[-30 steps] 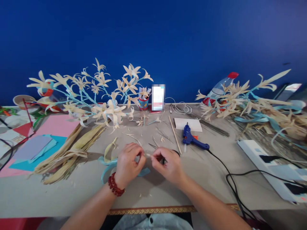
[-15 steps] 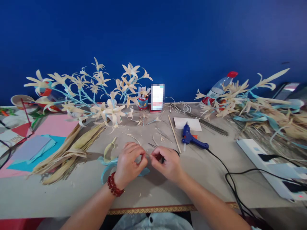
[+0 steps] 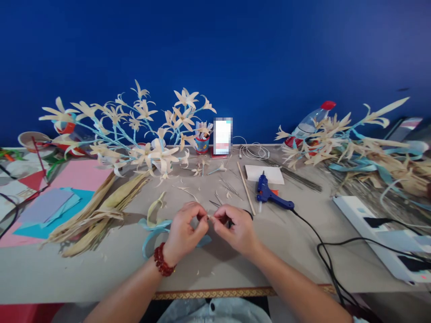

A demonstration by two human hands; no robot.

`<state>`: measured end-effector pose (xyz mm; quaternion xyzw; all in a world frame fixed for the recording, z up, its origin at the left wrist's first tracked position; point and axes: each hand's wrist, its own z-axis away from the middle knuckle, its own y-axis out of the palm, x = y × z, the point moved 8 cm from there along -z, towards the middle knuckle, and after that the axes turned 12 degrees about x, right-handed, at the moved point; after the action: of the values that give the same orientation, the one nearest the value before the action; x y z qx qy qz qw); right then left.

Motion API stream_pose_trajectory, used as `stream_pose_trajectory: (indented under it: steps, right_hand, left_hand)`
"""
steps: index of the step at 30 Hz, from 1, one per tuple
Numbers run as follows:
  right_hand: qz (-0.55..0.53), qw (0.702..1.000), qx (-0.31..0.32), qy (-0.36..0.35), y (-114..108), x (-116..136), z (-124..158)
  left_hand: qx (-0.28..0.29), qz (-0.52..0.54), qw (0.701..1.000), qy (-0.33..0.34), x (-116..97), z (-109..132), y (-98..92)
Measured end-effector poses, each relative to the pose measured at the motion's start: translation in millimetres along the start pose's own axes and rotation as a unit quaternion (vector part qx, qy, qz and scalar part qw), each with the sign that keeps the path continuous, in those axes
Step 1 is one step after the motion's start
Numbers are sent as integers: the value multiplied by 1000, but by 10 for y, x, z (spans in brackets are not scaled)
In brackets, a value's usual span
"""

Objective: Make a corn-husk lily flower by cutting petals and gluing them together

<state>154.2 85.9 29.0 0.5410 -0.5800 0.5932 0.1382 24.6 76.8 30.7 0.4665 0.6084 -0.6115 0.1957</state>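
Observation:
Over the middle of the table, my left hand [image 3: 186,231], with a red bead bracelet at the wrist, is closed in a pinch. Facing it, my right hand [image 3: 238,228] is pinched too. Between the fingertips of both hands is a small pale piece [image 3: 209,217], too small to make out fully. Light blue strips [image 3: 151,231] lie partly hidden under the left hand, with a curled yellowish husk strip [image 3: 155,210] beside them. Behind the right hand a black loop [image 3: 249,213] shows in part. Thin husk scraps [image 3: 185,190] are scattered just beyond.
A blue glue gun [image 3: 269,195] and a wooden stick [image 3: 247,190] lie right of centre. Handmade pale flowers [image 3: 161,157] stand at the back left. Dried husks [image 3: 107,215] and coloured paper [image 3: 50,208] lie left. A white power strip [image 3: 362,229] with black cables is at right.
The fingertips of my two hands have drawn slightly closer around the small pale piece. The whole view has shifted a little; the things on the table stay put.

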Motion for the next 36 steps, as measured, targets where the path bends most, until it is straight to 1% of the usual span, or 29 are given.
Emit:
stream_pose_trajectory:
  steps: [4,7,10,12,14,17,19,21,22,25,27,32,34,36]
  right_hand:
    - [-9,1000,-12,7,-18,11,4]
    - [-39,999,-14,19,-27,-10,7]
    - [-56,998,-11,21,-16,-30,6]
    - [-55,998,-5,20,4,-40,5]
    - [-48,999,-4,19,12,-43,6]
    - [-43,999,-20,14,-32,-39,20]
    - [-59,997,-42,23,-95,-64,36]
    - [-79,994,-59,37,-147,-98,48]
    - [-84,994,-60,43,-156,-109,49]
    - [-93,994,-35,46,-109,-107,29]
    - [-100,994,-15,38,-53,-86,16]
    - [-55,998,-17,12,-13,-6,19]
    - [-46,999,-28,3,-32,11,30]
    - [-54,998,-44,7,-70,-8,43]
  left_hand:
    - [-36,-54,998,-6,36,17,-79]
    - [-49,-35,998,-3,44,25,-152]
    - [-14,17,1000,13,-3,14,-124]
    - [7,24,999,21,-44,9,-70]
    - [10,19,1000,16,-44,6,-28]
    - [-13,14,1000,-2,37,1,-46]
    - [-45,11,999,-21,109,6,-123]
    - [-62,24,997,-27,136,11,-185]
    - [-55,36,998,-19,118,9,-186]
    - [2,67,998,19,-8,-1,-84]
    - [18,70,997,19,-51,5,-14]
    - [-6,63,998,2,3,27,32]
    - [-25,52,998,-8,59,36,-13]
    - [-55,38,997,-24,112,50,-98]
